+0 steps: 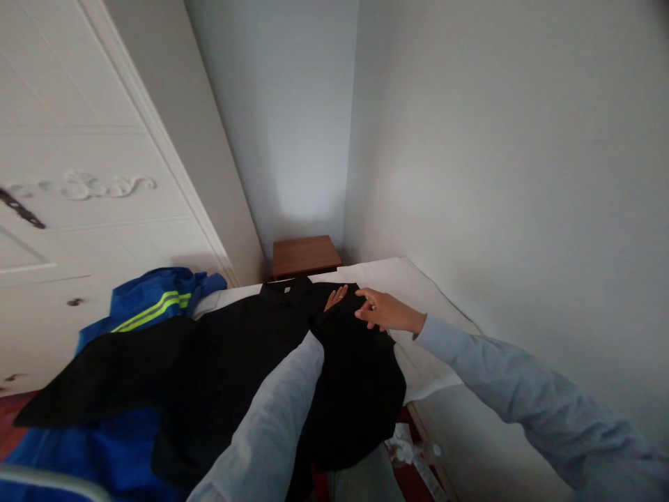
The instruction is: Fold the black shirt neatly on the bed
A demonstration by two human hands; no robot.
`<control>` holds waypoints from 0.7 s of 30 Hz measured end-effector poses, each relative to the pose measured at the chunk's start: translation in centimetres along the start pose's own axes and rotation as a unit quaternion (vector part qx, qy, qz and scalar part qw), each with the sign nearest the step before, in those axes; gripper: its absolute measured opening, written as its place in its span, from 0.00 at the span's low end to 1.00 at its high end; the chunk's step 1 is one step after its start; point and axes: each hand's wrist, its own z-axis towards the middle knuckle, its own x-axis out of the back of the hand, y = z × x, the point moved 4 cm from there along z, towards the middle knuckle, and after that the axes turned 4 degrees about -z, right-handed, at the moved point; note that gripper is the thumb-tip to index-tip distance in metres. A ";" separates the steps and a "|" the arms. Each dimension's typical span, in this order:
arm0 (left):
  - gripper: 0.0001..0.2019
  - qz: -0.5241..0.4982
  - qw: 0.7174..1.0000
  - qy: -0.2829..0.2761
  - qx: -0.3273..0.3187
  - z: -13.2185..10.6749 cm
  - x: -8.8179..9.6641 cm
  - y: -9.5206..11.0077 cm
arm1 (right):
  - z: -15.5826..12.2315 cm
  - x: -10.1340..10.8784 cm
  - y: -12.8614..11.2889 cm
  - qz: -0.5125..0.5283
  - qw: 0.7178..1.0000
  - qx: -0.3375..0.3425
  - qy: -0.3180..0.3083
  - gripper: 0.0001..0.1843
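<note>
A black collared shirt (230,355) lies spread out in front of me, its collar toward the far side and one sleeve stretched to the left. My left hand (336,298) rests at the shirt's right shoulder, fingers stretched out flat. Black cloth hides its wrist and part of the palm. Just right of it, my right hand (385,310) hovers at the shirt's shoulder edge, thumb and fingers apart and slightly curved, with nothing visible between them. Whether its fingertips touch the cloth I cannot tell.
A blue garment with yellow reflective stripes (151,307) lies at the left by a white wardrobe (104,153). White bedding (428,335) shows on the right, against a grey wall (502,174). A brown wooden table (304,255) stands in the far corner. Small items (405,446) lie low at right.
</note>
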 end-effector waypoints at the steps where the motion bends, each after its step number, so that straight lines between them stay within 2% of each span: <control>1: 0.29 -0.028 0.999 0.014 0.012 0.1 0.1 -0.3 | -0.4 0.1 1.1 -0.035 0.999 0.019 0.032 0.33; 3: 0.27 -0.094 0.995 0.027 0.036 0.8 0.4 -1.0 | -1.6 -0.7 3.3 -0.108 0.989 0.085 0.048 0.30; 6: 0.23 -0.174 0.983 0.021 0.060 2.6 0.7 -2.1 | -4.0 -3.6 6.0 -0.210 0.962 0.174 0.014 0.31; 9: 0.24 -0.217 0.971 0.037 0.092 3.7 1.6 -3.3 | -5.6 -6.2 8.2 -0.267 0.946 0.181 -0.018 0.32; 11: 0.28 -0.241 0.963 0.042 0.114 3.8 2.5 -4.1 | -6.0 -7.0 8.9 -0.276 0.944 0.177 -0.020 0.32; 14: 0.32 -0.262 0.957 0.033 0.122 3.9 4.5 -4.8 | -5.7 -6.8 8.8 -0.271 0.944 0.188 -0.002 0.32; 17: 0.30 -0.257 0.962 0.005 0.097 4.0 6.5 -4.3 | -4.7 -5.7 8.1 -0.269 0.938 0.212 0.052 0.32; 19: 0.26 -0.237 0.969 -0.026 0.067 3.9 7.0 -3.2 | -3.7 -4.9 7.8 -0.282 0.931 0.210 0.093 0.30; 21: 0.24 -0.215 0.974 -0.057 0.033 3.6 6.5 -1.8 | -2.7 -4.5 7.7 -0.306 0.926 0.187 0.115 0.28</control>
